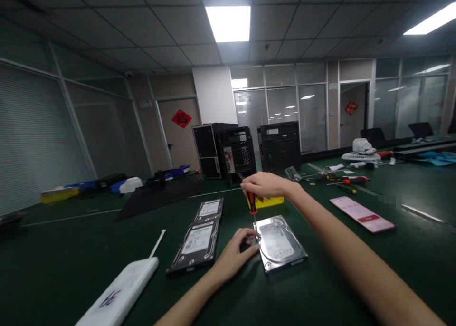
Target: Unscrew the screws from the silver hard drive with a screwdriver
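Silver hard drive [280, 240], one; red-and-black screwdriver [252, 204], one.
Head view: our right hand [264, 185] grips the screwdriver, tip down at the drive's left edge, on the green table [285, 302]; our left hand [233, 254] meets that edge, pinching or not, we cannot tell.

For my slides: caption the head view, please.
Right hand holds a red-and-black screwdriver at the edge of a silver hard drive, left hand at the same edge.
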Action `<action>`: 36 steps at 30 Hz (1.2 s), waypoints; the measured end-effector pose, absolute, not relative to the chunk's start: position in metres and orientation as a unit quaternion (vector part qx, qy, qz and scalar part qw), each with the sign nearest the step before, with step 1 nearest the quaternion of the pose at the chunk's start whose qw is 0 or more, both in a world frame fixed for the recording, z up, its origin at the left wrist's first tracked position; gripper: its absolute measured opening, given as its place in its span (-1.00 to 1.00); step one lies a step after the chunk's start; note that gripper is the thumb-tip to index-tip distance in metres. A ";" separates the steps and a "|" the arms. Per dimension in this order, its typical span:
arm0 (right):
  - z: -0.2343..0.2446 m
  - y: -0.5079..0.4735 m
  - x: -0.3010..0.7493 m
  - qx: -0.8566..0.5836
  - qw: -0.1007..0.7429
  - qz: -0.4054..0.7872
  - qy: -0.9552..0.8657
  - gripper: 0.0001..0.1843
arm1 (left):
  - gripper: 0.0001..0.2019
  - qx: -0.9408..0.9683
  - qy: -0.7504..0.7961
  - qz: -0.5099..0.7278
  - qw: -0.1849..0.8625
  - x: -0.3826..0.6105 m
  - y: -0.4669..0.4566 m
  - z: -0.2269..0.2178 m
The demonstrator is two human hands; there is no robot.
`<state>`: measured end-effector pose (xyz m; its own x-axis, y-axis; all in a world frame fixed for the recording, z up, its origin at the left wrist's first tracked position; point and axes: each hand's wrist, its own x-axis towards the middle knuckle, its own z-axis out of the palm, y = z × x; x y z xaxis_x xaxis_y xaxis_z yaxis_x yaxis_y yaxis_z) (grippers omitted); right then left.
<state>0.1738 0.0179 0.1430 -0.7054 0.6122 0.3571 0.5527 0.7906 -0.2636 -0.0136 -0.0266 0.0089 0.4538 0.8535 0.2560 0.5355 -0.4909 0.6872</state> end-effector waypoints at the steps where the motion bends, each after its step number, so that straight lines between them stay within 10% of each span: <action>1: 0.143 0.017 0.174 -0.313 0.212 0.073 -0.923 -0.58 | -0.70 0.810 0.428 0.298 0.267 -0.014 -0.027 0.009; 36: 0.147 0.011 0.176 -0.307 0.193 0.076 -0.929 -0.70 | -0.67 0.806 0.449 0.298 0.246 -0.013 -0.028 0.007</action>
